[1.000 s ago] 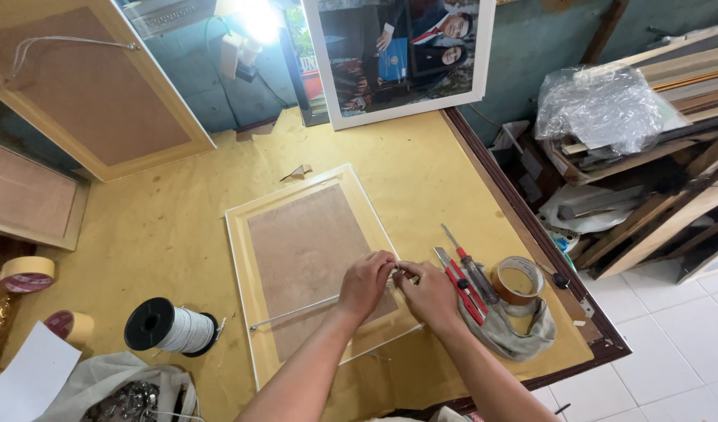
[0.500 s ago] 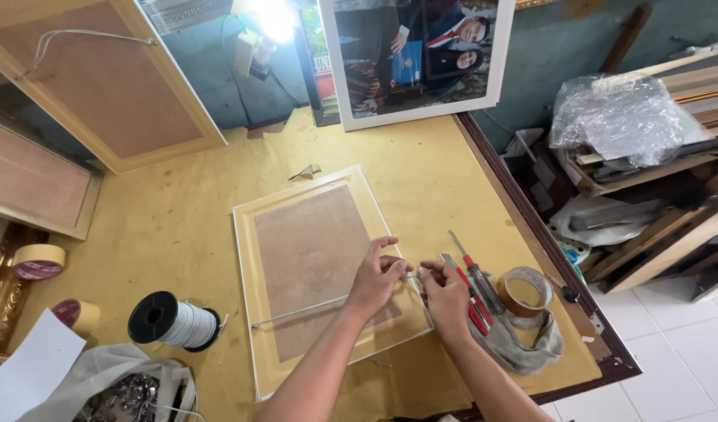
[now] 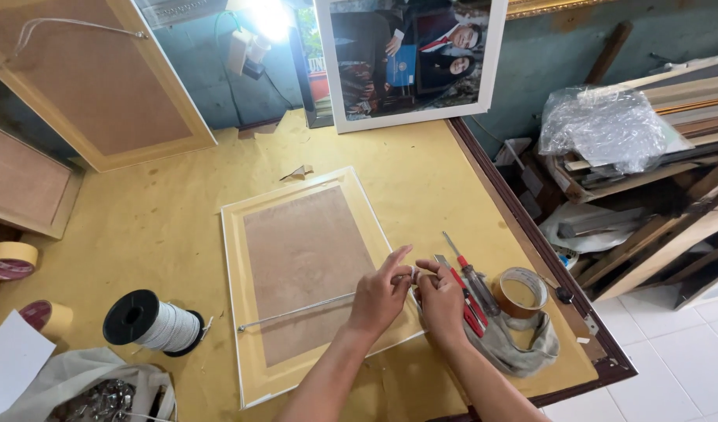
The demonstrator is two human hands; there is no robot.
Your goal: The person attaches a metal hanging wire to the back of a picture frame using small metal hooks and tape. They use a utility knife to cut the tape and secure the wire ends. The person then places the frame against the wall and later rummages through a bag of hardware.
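A picture frame point(image 3: 312, 270) lies face down on the yellow table, its brown backing board up and its edges taped in pale yellow. A thin white cord point(image 3: 296, 312) runs across the lower part of the back, from the left edge to the right edge. My left hand point(image 3: 381, 295) and my right hand point(image 3: 439, 297) meet at the frame's right edge, where the fingertips of both pinch the cord's end. What is between the fingertips is too small to make out.
A spool of white cord point(image 3: 152, 322) stands left of the frame. Red-handled screwdrivers point(image 3: 468, 285), a tape roll point(image 3: 521, 291) and a grey cloth point(image 3: 519, 348) lie to the right, near the table edge point(image 3: 531, 234). More tape rolls point(image 3: 11, 259) lie far left. Framed pictures point(image 3: 410, 62) lean against the wall.
The view has shifted slightly. Both hands have stayed at the frame's right edge working the cord's end, with the left index finger now stretched out.
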